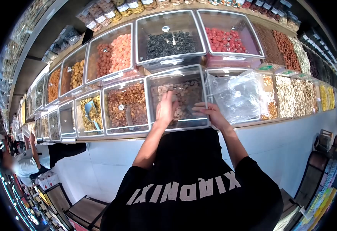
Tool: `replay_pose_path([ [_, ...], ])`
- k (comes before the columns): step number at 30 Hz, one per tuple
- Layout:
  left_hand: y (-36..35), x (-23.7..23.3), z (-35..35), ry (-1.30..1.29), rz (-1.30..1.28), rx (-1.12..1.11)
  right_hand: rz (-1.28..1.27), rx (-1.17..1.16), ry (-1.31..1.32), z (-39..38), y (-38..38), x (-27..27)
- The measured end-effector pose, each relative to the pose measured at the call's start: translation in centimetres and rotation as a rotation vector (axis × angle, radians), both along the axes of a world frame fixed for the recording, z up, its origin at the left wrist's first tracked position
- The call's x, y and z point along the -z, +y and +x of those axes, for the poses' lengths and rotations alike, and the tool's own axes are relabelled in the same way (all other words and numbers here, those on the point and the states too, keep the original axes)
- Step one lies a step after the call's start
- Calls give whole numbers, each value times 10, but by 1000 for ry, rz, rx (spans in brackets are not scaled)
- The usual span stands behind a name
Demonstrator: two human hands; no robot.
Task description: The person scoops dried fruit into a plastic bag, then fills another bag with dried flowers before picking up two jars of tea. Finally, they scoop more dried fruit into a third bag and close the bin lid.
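Observation:
My left hand (166, 109) reaches up onto a clear bin of pale brown dried pieces (183, 86), in the lower row straight ahead. Its fingers are stretched flat over the lid and hold nothing that I can see. My right hand (211, 114) is at the bin's front right corner, fingers curled. It pinches the left edge of a clear plastic bag (238, 97), which lies spread over the neighbouring bin to the right. My black T-shirt with white letters (191, 184) fills the lower middle of the view.
Two rows of clear lidded bins hold dried fruit: orange pieces (114, 54), black pieces (170, 42), red pieces (224, 38), brown pieces (127, 104). A scoop (89, 109) lies in a yellow bin. Open nut trays (291, 92) run right. Another person in a white shirt (26, 165) stands at the far left.

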State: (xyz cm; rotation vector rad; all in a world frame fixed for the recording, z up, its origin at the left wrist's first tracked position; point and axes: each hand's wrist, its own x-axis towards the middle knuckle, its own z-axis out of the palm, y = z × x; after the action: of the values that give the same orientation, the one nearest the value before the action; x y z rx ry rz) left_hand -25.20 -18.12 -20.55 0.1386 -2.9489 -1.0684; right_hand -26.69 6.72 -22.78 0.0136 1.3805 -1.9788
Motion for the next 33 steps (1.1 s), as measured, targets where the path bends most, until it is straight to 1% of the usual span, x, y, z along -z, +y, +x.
replay_pose_path([
  [1,-1,0,0,54,-84,10,144,-54,65,-1,-1,-8],
  [2,-4,0,1,34,-90,4,288,-110,129,-3,0,-13],
  [5,-22,12,5,15,-80,-41,929,-185,754,-8,7,-12],
  [6,-26,14,7,16,-78,-51,913,-75,649,-7,11,-26],
  [9,-30,21,10,27,-101,-23,936,3,993,-11,29,-14],
  [12,-22,21,4,1,-98,-2,1177,-143,1254,-12,34,-15],
  [15,-5,19,-1,-25,-62,4,1259,-102,1191,-14,46,18],
  [18,7,23,-5,-50,-61,-5,1381,-48,1180,-27,73,36],
  [20,17,18,-11,-59,-34,7,1288,9,1162,-35,88,39],
  [21,22,21,-12,-49,-39,0,1243,37,1149,-35,92,38],
  [26,26,29,-15,-39,-24,21,1281,85,1156,-32,85,39],
  [28,25,26,-14,-35,-28,20,1248,140,1147,-28,76,28],
  [31,26,27,-16,-43,-49,11,1195,153,1226,-16,53,11],
  [33,24,32,-15,-97,-56,23,1161,63,1221,-6,30,6],
])
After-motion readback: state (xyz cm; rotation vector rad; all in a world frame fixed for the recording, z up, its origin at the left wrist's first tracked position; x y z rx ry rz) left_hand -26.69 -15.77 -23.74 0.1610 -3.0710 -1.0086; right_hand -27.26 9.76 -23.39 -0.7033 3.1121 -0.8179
